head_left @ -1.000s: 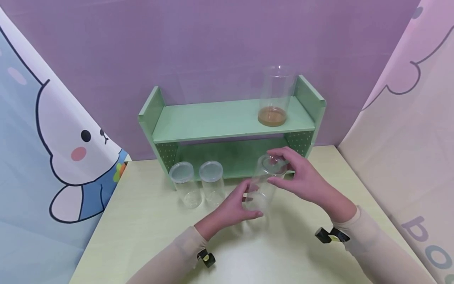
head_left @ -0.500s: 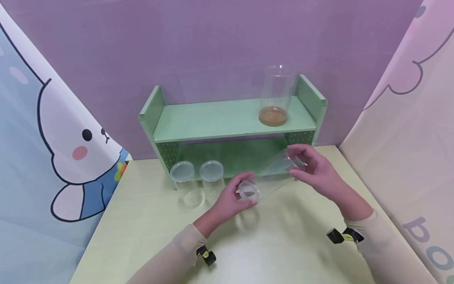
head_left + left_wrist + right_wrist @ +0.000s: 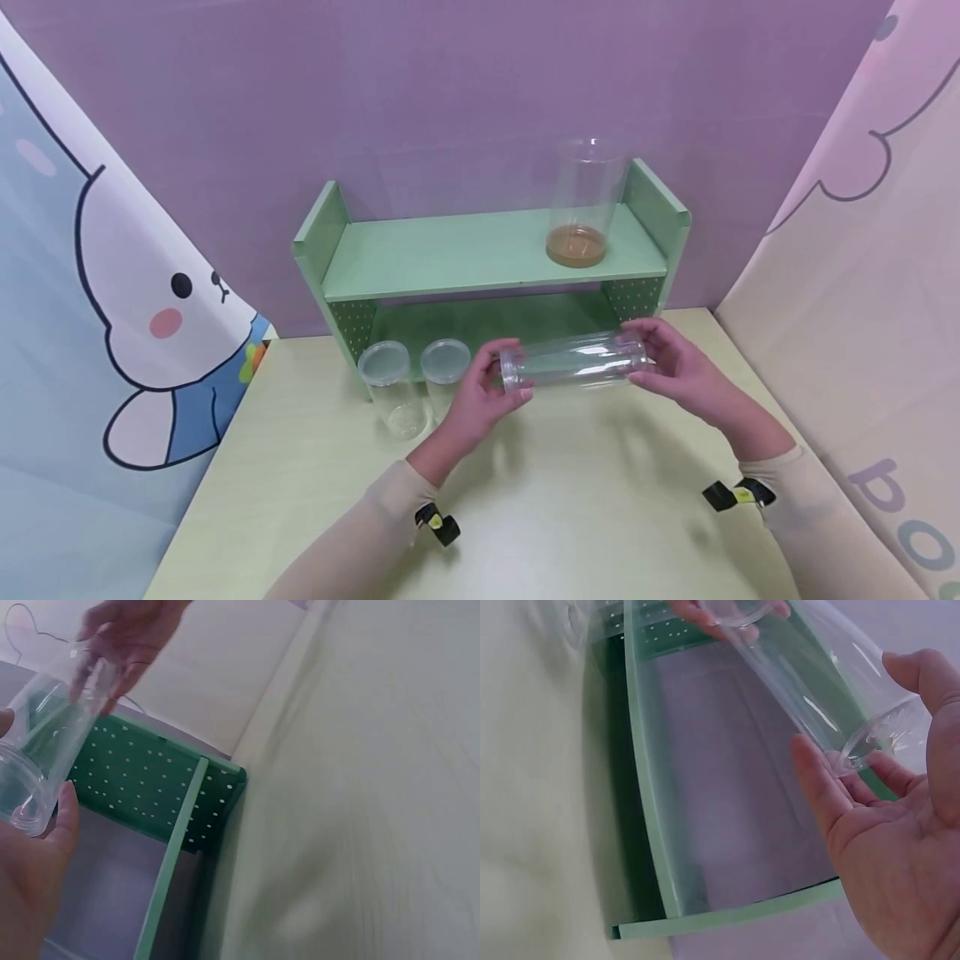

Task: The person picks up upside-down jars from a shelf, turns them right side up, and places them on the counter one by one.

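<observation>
Taking the clear jar [image 3: 576, 360] as the centre of the clock in the head view, it lies on its side above the table [image 3: 555, 508], with one end toward nine o'clock and the other toward three. The left hand [image 3: 483, 396] grips the nine o'clock end, its thumb on the near side and its fingers bent partway round the far side — spread no wider than the jar itself. The right hand [image 3: 678, 375] holds the three o'clock end in the same manner, thumb and fingertips touching the plastic, the palm set back from it. At nine o'clock, past the left hand, two lidded jars [image 3: 393, 390] stand upright side by side on the table. The green shelf [image 3: 442, 254] sits behind, from ten to one o'clock, its side panels dotted. On its upper board, at twelve o'clock, stands a tall clear container [image 3: 585, 187], brownish at the foot — whether contents or base, I cannot tell. A purple backdrop [image 3: 480, 92] hangs beyond, with a rabbit-print cloth [image 3: 172, 350] at nine o'clock and a lettered cloth [image 3: 847, 333] at three.
</observation>
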{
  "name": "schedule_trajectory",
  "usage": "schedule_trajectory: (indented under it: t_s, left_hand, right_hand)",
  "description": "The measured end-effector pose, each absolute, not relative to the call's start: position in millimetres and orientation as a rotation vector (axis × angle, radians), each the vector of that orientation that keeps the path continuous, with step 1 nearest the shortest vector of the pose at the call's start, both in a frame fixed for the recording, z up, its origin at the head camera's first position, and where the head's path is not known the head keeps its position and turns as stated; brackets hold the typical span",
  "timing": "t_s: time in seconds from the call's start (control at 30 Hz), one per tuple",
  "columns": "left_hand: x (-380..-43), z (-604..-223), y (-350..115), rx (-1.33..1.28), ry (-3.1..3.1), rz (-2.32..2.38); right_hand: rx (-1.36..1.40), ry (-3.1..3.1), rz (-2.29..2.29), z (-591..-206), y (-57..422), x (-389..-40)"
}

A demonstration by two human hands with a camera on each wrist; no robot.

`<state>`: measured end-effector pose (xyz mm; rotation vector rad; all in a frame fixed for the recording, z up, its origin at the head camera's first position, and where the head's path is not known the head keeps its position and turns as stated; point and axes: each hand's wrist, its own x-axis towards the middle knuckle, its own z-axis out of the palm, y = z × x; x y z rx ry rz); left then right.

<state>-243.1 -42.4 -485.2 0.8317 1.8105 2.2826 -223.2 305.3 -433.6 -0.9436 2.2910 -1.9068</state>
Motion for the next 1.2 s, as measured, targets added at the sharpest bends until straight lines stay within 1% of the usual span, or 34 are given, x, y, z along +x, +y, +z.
schedule_trajectory:
  t_s: [0.17, 0.47, 0.67, 0.83, 1.03, 1.2]
  left_hand:
    - [-244, -482, -40, 0.859, 1.801, 2.303]
    - [-244, -479, -37, 0.857, 1.795, 2.313]
    - [-243, -478, -37, 0.821, 1.839, 2.296]
    - [-243, -478, -37, 0.815, 1.896, 2.240]
    - [-244, -479, -36, 0.789, 1.935, 2.174]
    - [-243, -476, -35, 0.787, 1.982, 2.133]
  right_hand:
    - [-0.963, 2.283, -1.890, -438, 310, -223]
    - [-0.906, 2.310, -1.869, -441, 315, -222]
    - [-0.915, 2.610, -1.672, -435, 314, -219]
    - [-1.020, 2.860, -1.464, -425, 307, -215]
    - [-1.198, 2.930, -1.297, -418, 295, -214]
    - [-1.170, 2.963, -1.163, -417, 289, -214]
